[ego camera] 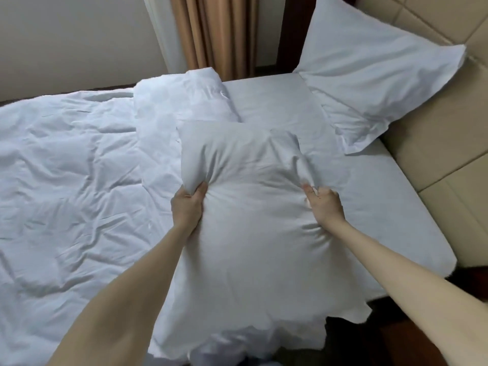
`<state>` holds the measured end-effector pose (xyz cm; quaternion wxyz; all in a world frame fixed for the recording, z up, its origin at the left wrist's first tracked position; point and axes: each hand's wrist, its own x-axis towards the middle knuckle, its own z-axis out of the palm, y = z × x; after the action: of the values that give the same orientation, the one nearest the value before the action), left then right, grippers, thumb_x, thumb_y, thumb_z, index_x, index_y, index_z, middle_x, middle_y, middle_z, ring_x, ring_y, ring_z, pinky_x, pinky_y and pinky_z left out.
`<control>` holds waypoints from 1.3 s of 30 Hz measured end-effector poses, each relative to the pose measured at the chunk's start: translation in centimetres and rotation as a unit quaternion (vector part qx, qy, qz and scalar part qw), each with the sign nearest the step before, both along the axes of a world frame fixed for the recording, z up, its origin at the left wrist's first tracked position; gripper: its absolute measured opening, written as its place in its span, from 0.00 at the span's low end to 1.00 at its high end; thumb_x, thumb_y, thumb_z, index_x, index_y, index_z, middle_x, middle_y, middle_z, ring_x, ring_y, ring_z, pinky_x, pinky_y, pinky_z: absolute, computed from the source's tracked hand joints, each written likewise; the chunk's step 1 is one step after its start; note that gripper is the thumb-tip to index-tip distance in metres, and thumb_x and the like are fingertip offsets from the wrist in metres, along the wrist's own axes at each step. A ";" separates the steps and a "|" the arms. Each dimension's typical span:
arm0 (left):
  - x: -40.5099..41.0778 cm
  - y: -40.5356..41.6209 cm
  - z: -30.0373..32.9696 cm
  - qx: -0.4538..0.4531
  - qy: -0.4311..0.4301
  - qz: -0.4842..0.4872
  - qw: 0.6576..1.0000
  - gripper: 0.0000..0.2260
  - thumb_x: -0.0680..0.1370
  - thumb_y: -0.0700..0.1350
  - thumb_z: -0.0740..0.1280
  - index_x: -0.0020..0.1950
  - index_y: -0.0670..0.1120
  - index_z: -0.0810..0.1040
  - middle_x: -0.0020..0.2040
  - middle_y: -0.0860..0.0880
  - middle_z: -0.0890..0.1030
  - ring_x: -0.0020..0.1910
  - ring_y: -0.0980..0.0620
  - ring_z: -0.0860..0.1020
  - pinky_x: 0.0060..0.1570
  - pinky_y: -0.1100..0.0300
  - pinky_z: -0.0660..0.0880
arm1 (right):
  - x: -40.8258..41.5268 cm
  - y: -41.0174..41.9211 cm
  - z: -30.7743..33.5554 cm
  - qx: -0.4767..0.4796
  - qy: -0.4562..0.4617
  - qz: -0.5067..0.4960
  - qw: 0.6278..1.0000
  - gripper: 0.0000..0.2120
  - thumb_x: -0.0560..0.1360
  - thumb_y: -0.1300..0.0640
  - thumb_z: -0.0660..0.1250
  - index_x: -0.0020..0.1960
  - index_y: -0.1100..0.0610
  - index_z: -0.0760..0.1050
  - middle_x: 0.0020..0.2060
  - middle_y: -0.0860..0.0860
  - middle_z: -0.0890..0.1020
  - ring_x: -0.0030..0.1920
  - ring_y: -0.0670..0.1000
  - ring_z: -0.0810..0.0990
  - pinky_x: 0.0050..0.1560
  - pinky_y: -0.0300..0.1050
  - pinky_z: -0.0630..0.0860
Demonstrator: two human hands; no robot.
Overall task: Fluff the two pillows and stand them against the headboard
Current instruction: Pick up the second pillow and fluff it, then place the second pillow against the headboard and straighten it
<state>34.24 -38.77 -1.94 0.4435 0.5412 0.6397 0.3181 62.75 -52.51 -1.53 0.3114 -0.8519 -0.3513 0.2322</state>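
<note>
A white pillow [253,233] lies in front of me over the near side of the bed, its far end raised. My left hand [188,204] is shut on its left side, bunching the cloth. My right hand [323,204] grips a fold of cloth on its right side. A second white pillow [369,75] leans tilted against the beige padded headboard [435,159] at the upper right.
A rumpled white duvet [74,165] covers the left of the bed, its top edge folded back [190,99]. Bare white sheet [383,202] lies between the pillows and headboard. Tan curtains [219,33] and a wall stand beyond the bed.
</note>
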 end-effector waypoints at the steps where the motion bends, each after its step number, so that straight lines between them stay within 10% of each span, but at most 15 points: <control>1: 0.3 -0.3 -1.1 -0.015 0.022 -0.010 1.000 0.17 0.70 0.61 0.67 0.45 0.47 0.79 0.38 0.53 0.82 0.43 0.50 0.80 0.35 0.63 0.70 | 0.6 -0.7 -1.0 -0.032 0.009 0.010 0.999 0.25 0.76 0.37 0.56 0.28 0.53 0.68 0.33 0.54 0.78 0.40 0.59 0.78 0.40 0.49 0.69; 8: -1.6 -1.8 -6.9 -0.107 0.119 -0.012 0.987 0.27 0.74 0.63 0.62 0.62 0.43 0.77 0.58 0.40 0.81 0.60 0.39 0.76 0.51 0.55 0.68 | 1.4 -2.2 -5.1 -0.108 0.114 0.057 0.986 0.24 0.76 0.39 0.61 0.54 0.60 0.77 0.52 0.59 0.82 0.58 0.61 0.78 0.48 0.45 0.68; 18: -2.8 0.2 -9.5 -0.226 0.177 -0.037 0.957 0.25 0.75 0.62 0.62 0.52 0.39 0.78 0.54 0.38 0.81 0.57 0.38 0.76 0.49 0.55 0.67 | 1.1 1.5 -8.4 -0.153 0.298 -0.044 0.941 0.54 0.65 0.32 0.69 0.77 0.56 0.45 0.74 0.56 0.61 0.72 0.58 0.63 0.71 0.52 0.63; 22: -3.8 1.0 -9.9 -0.246 0.198 -0.071 0.946 0.22 0.76 0.61 0.62 0.45 0.42 0.78 0.53 0.39 0.81 0.58 0.39 0.76 0.54 0.53 0.69 | 0.6 1.9 -9.5 -0.147 0.403 -0.073 0.900 0.53 0.63 0.36 0.73 0.76 0.58 0.52 0.72 0.53 0.67 0.68 0.56 0.71 0.64 0.52 0.73; 26: -4.8 2.2 -8.8 -0.246 0.236 -0.114 0.933 0.21 0.79 0.58 0.58 0.56 0.42 0.79 0.59 0.38 0.79 0.62 0.38 0.74 0.59 0.52 0.69 | -0.8 2.4 -9.1 -0.049 0.446 -0.104 0.888 0.15 0.68 0.51 0.75 0.50 0.58 0.77 0.57 0.55 0.81 0.42 0.46 0.84 0.35 0.37 0.80; 35: -6.2 4.6 -5.7 -0.225 0.212 -0.127 0.942 0.14 0.80 0.48 0.60 0.46 0.39 0.79 0.54 0.36 0.80 0.58 0.38 0.76 0.52 0.53 0.70 | -3.1 6.1 -1.6 0.085 0.303 -0.060 0.947 0.10 0.67 0.63 0.76 0.46 0.59 0.78 0.41 0.50 0.83 0.40 0.46 0.83 0.44 0.37 0.78; 39: -4.9 5.3 -3.8 -0.223 0.155 -0.126 0.954 0.17 0.80 0.47 0.61 0.31 0.44 0.68 0.31 0.43 0.70 0.32 0.46 0.69 0.34 0.53 0.70 | -1.8 7.8 4.3 0.097 0.201 -0.013 0.975 0.14 0.64 0.54 0.79 0.45 0.56 0.78 0.45 0.51 0.84 0.49 0.52 0.82 0.55 0.46 0.77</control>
<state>29.38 -33.46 -5.79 0.4849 0.5474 0.6817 0.0208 60.95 -44.74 2.79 0.4596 -0.7583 -0.2908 0.3595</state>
